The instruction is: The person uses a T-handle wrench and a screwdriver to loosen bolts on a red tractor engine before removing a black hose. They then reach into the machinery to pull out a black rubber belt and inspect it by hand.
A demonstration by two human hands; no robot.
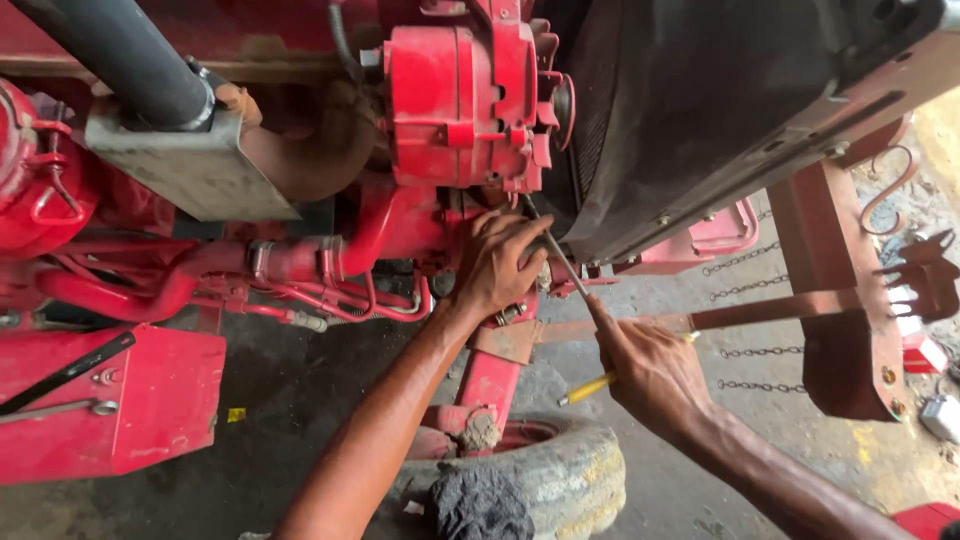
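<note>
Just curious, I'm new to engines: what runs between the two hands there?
In the head view, the screwdriver's thin metal shaft spans from the right hand, which grips its yellow handle, to the left hand.

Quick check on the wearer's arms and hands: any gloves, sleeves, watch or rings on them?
None show. The left hand and right hand are bare, with no gloves. Both forearms are uncovered as far as the frame edge, so no sleeve or cuff is in view. No watch, band or ring is visible on either wrist or on the fingers that show.
</note>
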